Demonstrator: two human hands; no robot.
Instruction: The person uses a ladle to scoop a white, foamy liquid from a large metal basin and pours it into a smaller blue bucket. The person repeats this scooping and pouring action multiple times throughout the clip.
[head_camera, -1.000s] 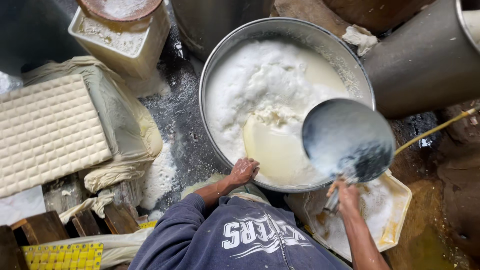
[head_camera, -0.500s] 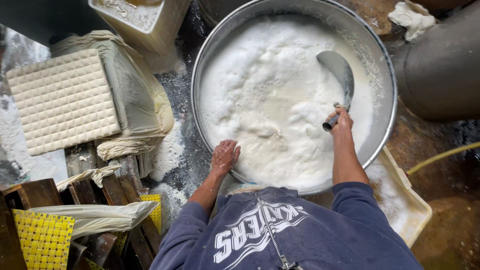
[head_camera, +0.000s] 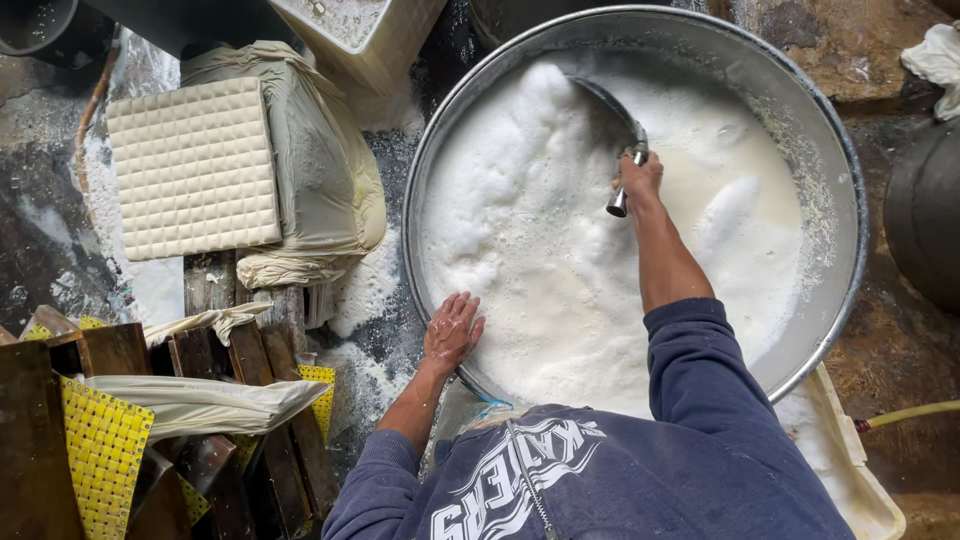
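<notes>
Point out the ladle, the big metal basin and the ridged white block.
ladle (head_camera: 612, 105): head view, on the bowl's dark back, half sunk in foam.
metal basin (head_camera: 845, 185): head view, on its right rim.
ridged white block (head_camera: 193, 168): head view, middle of its top face.

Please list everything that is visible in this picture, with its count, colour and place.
metal basin: 1, silver, centre, full of white foamy liquid
ladle: 1, metal, dipped in foam at basin top
ridged block: 1, cream, upper left, on cloth
cloth: 1, beige, under the block
plastic tub: 1, cream, top
yellow mesh trays: several, lower left
hose: 1, yellow, right
left hand: wet, on basin rim
right hand: gripping ladle handle
</notes>
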